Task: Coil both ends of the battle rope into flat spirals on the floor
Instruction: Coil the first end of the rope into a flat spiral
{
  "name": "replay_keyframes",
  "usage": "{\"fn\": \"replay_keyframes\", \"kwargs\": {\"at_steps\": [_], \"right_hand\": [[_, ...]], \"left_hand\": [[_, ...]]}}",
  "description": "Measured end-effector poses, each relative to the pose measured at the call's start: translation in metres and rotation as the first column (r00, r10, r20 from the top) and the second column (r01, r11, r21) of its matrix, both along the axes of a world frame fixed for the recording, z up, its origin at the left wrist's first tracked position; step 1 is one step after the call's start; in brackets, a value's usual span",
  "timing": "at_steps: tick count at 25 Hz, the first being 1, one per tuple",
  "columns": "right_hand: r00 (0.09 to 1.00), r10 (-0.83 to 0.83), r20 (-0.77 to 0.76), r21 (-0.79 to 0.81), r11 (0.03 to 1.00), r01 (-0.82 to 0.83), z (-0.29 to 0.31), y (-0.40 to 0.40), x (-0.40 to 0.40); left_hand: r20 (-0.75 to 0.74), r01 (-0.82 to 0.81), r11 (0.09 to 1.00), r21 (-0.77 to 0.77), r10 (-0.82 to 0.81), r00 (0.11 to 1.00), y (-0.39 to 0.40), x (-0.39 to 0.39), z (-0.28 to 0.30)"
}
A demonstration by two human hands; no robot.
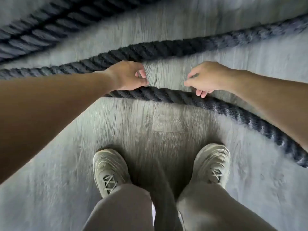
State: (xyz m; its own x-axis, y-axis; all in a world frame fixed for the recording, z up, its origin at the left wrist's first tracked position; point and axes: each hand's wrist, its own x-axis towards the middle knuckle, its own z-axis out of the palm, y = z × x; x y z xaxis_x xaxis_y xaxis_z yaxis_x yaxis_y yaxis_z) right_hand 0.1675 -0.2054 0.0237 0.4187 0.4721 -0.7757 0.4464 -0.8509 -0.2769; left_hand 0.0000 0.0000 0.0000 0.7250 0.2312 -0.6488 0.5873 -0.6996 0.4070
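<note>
A thick black battle rope lies on the grey wood floor in several strands. The nearest strand [166, 95] runs from under my left forearm and curves down to the right edge. My left hand [128, 75] hovers at its far side, fingers loosely curled and thumb tip just above the rope. My right hand [207, 77] is a little to the right, fingers loosely curled with their tips touching the top of the same strand. Neither hand wraps the rope. A second strand [175, 48] crosses the floor beyond my hands.
At the top left, two or more blurred rope rows [50, 25] lie side by side. My two grey sneakers, left [108, 170] and right [213, 164], stand on the floor planks [168, 124] just behind the nearest strand.
</note>
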Motion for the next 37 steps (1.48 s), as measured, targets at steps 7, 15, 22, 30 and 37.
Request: {"fn": "replay_keyframes", "kwargs": {"at_steps": [7,15,22,30,37], "right_hand": [[0.997,0.073,0.028,-0.050,0.996,-0.071,-0.013,0.015,0.003],[0.994,-0.108,0.030,-0.369,0.923,0.112,-0.021,-0.016,-0.036],[0.954,-0.025,0.299,-0.290,0.950,0.116,-0.040,-0.020,-0.024],[0.603,-0.708,0.368,0.042,0.660,0.750,-0.041,-0.134,0.023],[0.709,-0.573,0.410,0.043,0.789,0.613,-0.051,-0.159,0.023]], "left_hand": [[-0.101,0.252,0.967,0.048,-0.246,0.964,-0.008,-0.001,-0.005],[-0.004,0.235,0.946,0.221,-0.240,0.971,-0.030,-0.029,-0.013],[0.043,0.370,0.920,0.126,-0.378,0.925,-0.084,-0.057,-0.028],[0.117,0.352,0.929,0.112,-0.364,0.924,-0.125,-0.069,-0.040],[0.056,0.320,0.947,0.038,-0.322,0.945,-0.128,-0.071,-0.039]]}}
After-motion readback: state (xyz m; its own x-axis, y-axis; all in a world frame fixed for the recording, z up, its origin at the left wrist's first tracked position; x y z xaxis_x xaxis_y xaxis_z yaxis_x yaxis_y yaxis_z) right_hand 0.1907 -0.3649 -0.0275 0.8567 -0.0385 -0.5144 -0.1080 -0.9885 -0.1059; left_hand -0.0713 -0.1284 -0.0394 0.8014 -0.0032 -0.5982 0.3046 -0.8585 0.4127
